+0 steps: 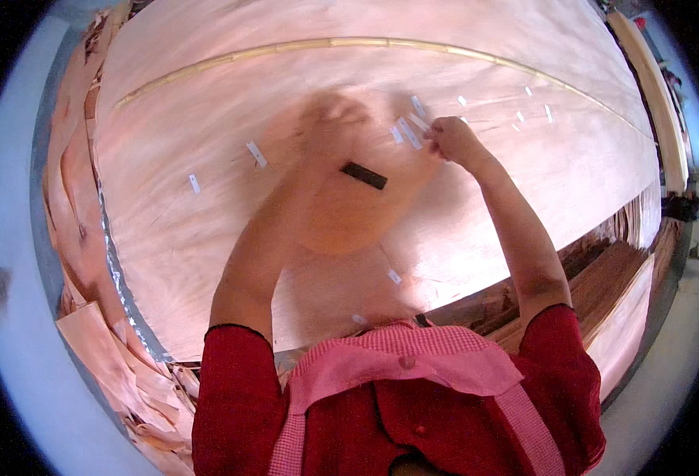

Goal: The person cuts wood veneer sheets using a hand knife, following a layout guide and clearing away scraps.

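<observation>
A broad pale-pink wood veneer sheet [175, 254] lies before me, dotted with small white strips. My right hand [454, 143] is closed in a pinch, with a white strip [419, 121] at its fingertips. Just left of it lie two more strips close together, a longer strip [409, 133] and a shorter strip [396, 136]. My left hand [333, 119] is over the sheet's middle, smeared by motion, so its fingers cannot be made out. Between my forearms is a dark rectangular piece [363, 176], on a rounded orange-toned area of the sheet.
A long bamboo pole [333, 42] lies across the sheet's far part. Torn veneer scraps [119, 357] pile along the left edge. Stacked veneer [603, 289] shows below the sheet at the right. Beyond the right edge is a long pale board [652, 95].
</observation>
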Available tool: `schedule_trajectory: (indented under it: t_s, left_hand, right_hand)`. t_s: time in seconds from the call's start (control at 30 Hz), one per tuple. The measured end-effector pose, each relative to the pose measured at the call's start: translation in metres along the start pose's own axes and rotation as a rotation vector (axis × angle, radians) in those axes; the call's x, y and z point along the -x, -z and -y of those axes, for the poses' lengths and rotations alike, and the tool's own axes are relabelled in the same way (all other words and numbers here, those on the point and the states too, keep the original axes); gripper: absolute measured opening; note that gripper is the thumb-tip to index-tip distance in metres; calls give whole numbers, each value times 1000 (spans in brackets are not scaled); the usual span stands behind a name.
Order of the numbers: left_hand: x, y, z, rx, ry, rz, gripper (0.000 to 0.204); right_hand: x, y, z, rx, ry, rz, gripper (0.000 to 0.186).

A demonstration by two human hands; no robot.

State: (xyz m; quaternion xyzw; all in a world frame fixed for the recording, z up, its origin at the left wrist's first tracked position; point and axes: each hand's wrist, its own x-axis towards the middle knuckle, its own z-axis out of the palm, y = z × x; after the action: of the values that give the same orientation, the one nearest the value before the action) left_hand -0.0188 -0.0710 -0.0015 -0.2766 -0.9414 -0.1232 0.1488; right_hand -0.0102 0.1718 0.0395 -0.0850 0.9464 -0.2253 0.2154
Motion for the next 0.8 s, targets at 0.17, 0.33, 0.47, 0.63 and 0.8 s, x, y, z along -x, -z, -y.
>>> schedule_trajectory:
  t_s: [0.17, 0.33, 0.47, 0.63, 0.8]
  left_hand:
    - [5, -5, 95, -91, 254, -71, 47]
    - [-10, -6, 90, 320, 353, -197, 42]
    - [-10, -1, 112, 96, 94, 12, 37]
    - [-10, 3, 134, 244, -35, 100, 38]
    - [-17, 11, 133, 215, -213, 169, 30]
  right_hand:
    - [-57, -19, 97, -714, -79, 71, 17]
    - [-130, -46, 132, -1301, -297, 61, 18]
    - [-148, -57, 149, -1301, -257, 56, 18]
    - [-136, -64, 137, -1132, -147, 41, 18]
    - [-68, -50, 127, -685, -146, -97, 17]
